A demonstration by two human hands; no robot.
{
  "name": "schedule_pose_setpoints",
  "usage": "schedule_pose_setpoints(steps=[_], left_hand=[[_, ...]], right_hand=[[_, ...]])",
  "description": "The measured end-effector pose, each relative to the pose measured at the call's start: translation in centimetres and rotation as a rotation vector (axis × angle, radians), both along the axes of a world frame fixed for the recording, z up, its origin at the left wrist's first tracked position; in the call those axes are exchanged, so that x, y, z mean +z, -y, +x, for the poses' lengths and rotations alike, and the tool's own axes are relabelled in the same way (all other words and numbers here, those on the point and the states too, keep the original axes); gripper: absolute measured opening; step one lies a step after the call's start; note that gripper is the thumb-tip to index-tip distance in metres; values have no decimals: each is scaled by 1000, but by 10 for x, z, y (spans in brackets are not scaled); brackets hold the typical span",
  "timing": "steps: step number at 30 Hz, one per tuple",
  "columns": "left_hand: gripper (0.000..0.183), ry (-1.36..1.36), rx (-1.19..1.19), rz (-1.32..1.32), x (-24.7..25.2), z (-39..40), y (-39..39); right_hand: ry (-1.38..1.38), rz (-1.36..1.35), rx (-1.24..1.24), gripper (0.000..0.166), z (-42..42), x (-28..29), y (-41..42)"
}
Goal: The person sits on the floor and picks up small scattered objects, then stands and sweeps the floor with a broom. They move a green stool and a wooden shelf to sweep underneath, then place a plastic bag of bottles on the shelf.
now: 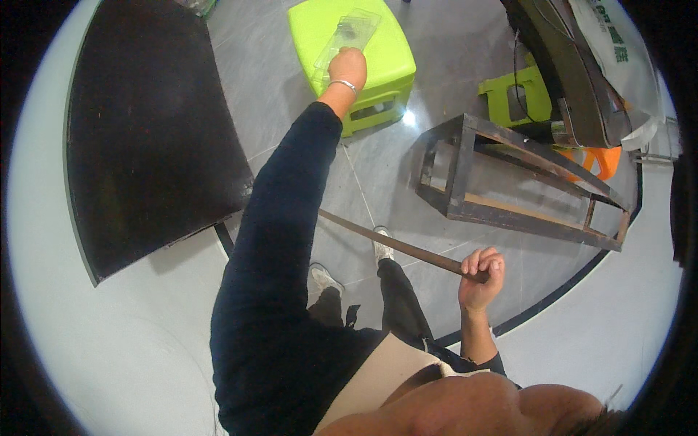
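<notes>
My left hand (348, 66), with a silver bracelet at the wrist, reaches out over a lime-green plastic stool (390, 57). Its fingers are closed on clear, flat, plastic-like pieces (357, 31) that lie on the seat. My right hand (482, 278) is at the lower right, palm up, with its fingers curled around the near end of a long brown bar (403, 246). From there the bar slants up to the left. Its far part is hidden behind my left sleeve, and its material is unclear.
A dark brown panel (158, 125) stands at the left by the pale wall. Right of the stool, an open dark rectangular frame (491, 215) lies on the grey tiled floor. Beyond it are another green stool (518, 95), an orange plastic piece (605, 163) and piled items with a printed white bag (621, 54).
</notes>
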State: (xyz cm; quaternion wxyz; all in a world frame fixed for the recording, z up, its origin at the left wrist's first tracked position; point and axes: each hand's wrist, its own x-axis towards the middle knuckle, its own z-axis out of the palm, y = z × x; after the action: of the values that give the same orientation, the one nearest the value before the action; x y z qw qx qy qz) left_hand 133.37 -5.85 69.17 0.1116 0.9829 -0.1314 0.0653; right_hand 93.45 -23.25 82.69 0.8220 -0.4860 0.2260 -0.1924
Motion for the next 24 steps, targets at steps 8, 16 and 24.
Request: schedule_pose_setpoints(steps=[8,16,24], left_hand=[[20,-94,232,-467,-7,50,-25],[13,-1184,-135,-1072,20,-2,-4],[18,-1672,-670,-1075,180,-82,226]], right_hand=[[-16,18,-31,25,1,-6,5],[-14,40,-52,25,-15,-16,18],[-69,71,-70,21,-52,-32,8]])
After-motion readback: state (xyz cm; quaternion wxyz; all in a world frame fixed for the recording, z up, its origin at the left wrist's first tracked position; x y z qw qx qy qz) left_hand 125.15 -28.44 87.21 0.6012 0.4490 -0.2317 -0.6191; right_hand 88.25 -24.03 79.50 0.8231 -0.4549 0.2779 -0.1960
